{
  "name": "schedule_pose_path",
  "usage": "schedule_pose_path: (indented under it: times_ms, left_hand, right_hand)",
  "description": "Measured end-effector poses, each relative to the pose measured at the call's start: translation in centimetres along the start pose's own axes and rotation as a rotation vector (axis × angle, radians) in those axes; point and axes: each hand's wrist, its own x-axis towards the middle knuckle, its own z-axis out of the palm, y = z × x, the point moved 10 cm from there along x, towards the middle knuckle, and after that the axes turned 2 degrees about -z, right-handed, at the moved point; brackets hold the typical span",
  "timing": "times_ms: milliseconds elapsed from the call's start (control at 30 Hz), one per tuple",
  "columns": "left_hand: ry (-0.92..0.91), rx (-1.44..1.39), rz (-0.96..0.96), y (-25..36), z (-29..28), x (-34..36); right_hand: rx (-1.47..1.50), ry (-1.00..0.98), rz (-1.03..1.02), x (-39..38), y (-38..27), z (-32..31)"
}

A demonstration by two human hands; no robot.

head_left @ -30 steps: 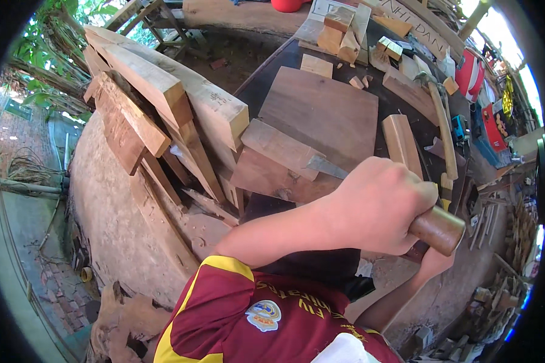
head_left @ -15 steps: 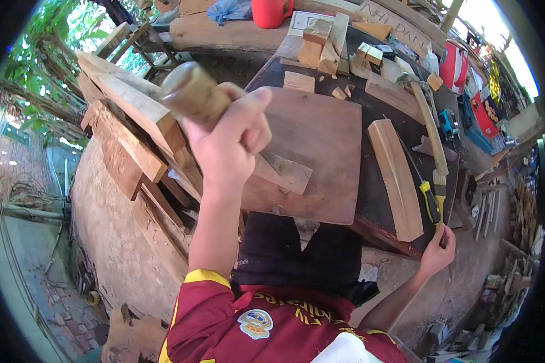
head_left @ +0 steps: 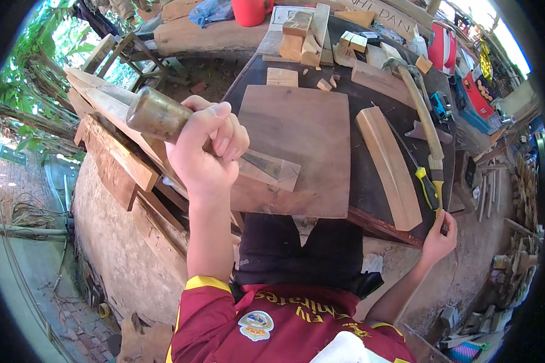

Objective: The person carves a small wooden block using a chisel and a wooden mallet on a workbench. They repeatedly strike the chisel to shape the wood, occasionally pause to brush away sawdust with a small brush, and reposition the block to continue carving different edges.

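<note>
My left hand [head_left: 206, 145] is closed around the thick wooden handle [head_left: 157, 115] of a chisel. The chisel's dark metal blade [head_left: 263, 164] runs from the fist toward a small wooden block [head_left: 289, 175], and whether they touch I cannot tell. That block lies on a square brown board [head_left: 302, 133] at the table's near side. At the right table edge, the fingers of my right hand [head_left: 439, 241] pinch the handle end of a paintbrush [head_left: 439, 189]. Beside the brush lies a yellow and black screwdriver [head_left: 428, 187], and left of it a long shaped wooden piece [head_left: 390, 169].
A hammer [head_left: 422, 112] lies above the brush, near a blue tape measure [head_left: 442, 106]. Wood offcuts [head_left: 296, 45] are stacked at the dark table's far side. Long planks [head_left: 118, 151] lean at the left. A red container [head_left: 249, 12] stands on the back beam.
The chisel handle has tipped lower to the left, and my left fist has turned with it. My right hand stays by the brush, while the whole view shifts slightly.
</note>
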Motion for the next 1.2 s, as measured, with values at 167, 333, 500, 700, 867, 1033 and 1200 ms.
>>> schedule_pose_path:
  times_ms: [167,333,500,700,867,1033,1200]
  left_hand:
    - [0.016,0.02,-0.007,0.0,0.1,0.1]
    - [0.028,0.032,-0.061,-0.6,0.4,0.6]
    - [0.024,0.052,-0.097,-1.1,0.6,1.2]
    - [0.062,0.005,-0.112,-1.0,-0.3,1.5]
    - [0.072,-0.06,-0.134,-1.4,-0.9,1.5]
    - [0.081,-0.076,-0.119,-1.4,-1.4,1.4]
    - [0.08,-0.048,-0.085,-1.0,-0.9,1.0]
  right_hand:
    - [0.011,-0.007,0.006,0.0,0.1,0.2]
    - [-0.001,-0.013,0.005,0.0,0.0,0.1]
    - [0.18,0.061,0.151,-0.1,1.8,-0.9]
    - [0.21,0.15,0.066,0.0,0.0,-2.7]
    - [0.355,0.113,-0.013,0.1,-3.9,-2.6]
    - [0.346,-0.051,-0.12,-0.4,-8.6,-0.7]
    - [0.262,-0.289,-0.122,-1.1,-12.5,2.0]
